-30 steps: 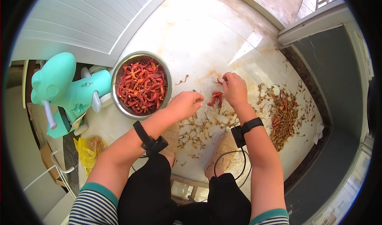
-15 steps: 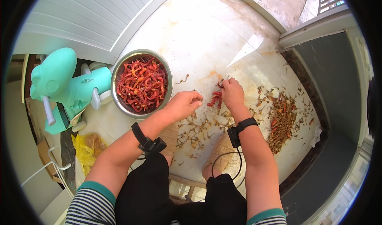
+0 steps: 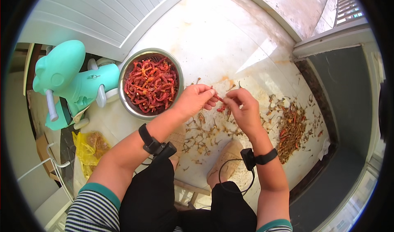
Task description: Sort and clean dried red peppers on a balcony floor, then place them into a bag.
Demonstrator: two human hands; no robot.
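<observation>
My left hand (image 3: 198, 99) and my right hand (image 3: 245, 109) meet over the floor, both with fingers pinched on one thin dried red chili pepper (image 3: 219, 97) stretched between them. The fingers partly cover its ends. A few more red chilies (image 3: 223, 109) lie just below, beside my right fingers. Left of my left hand stands a round steel bowl (image 3: 143, 116), heaped with dried red chilies (image 3: 150, 86). Loose brown stems (image 3: 198, 143) are scattered on the floor under my hands. A dense pile of stems and bits (image 3: 290, 133) lies right of my right wrist.
A turquoise ride-on toy (image 3: 92, 82) stands beyond the bowl at the left. Nearer lies a yellow plastic bag (image 3: 84, 150) with brown contents. My slippered foot (image 3: 225, 160) rests among the stems. A white panelled door (image 3: 98, 16) and a dark grey panel (image 3: 344, 88) flank the floor.
My right hand has moved back from the small heap of chilies toward my left hand. My left hand has risen slightly, and both now pinch one chili.
</observation>
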